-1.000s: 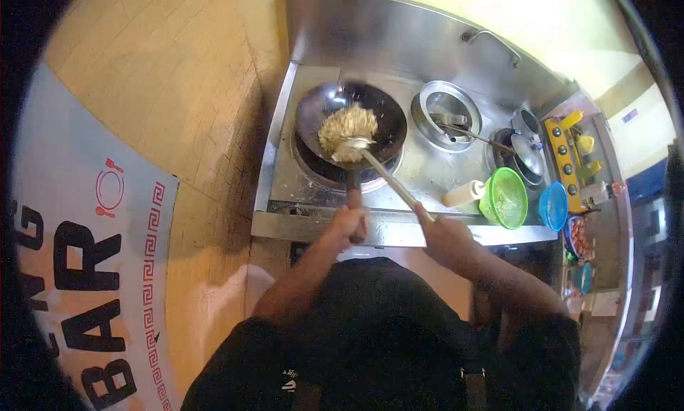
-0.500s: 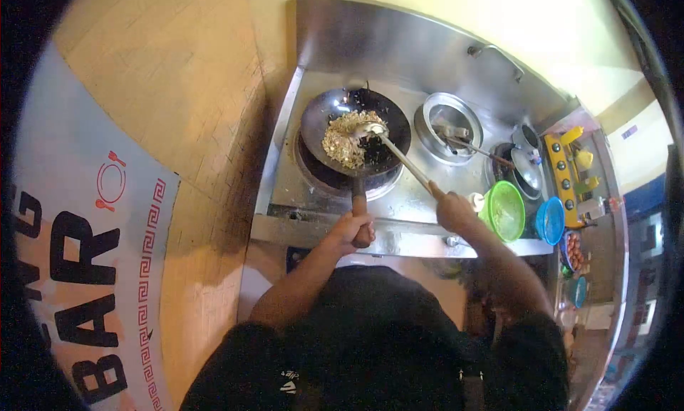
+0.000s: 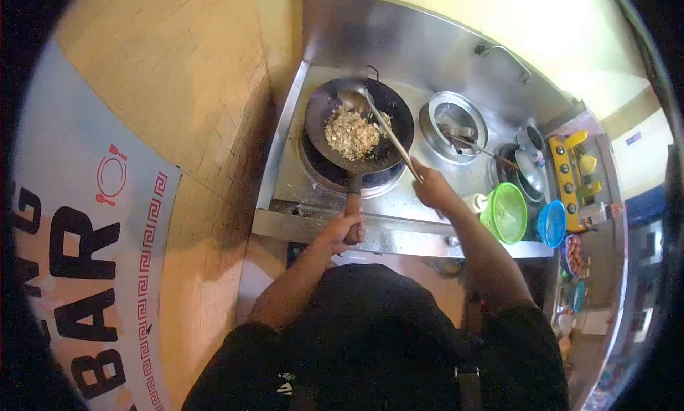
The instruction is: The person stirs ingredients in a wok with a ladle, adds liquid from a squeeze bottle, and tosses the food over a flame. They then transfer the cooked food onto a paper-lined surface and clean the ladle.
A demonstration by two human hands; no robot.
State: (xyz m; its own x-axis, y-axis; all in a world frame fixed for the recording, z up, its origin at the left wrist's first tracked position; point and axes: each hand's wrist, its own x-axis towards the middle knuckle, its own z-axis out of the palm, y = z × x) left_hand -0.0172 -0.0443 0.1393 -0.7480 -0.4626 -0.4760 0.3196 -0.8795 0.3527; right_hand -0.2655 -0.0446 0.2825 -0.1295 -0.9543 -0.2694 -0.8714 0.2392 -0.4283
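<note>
My left hand is closed around the wooden handle of a dark wok, which sits on the left burner. In the wok lies a heap of fried rice-like food, light brown with mixed bits. My right hand grips the end of a long-handled ladle. The ladle's head is at the far side of the wok, just beyond the food; its exact contact with the wok is blurred.
Right of the wok stands a metal pot with utensils in it. Beyond it are a lidded pan, a green basket, a blue bowl and a yellow gas stove. A steel backsplash rises behind.
The ladle's head has moved from the middle of the food to the wok's far side. My right hand has shifted left and up. The food now lies more heaped toward the near side.
</note>
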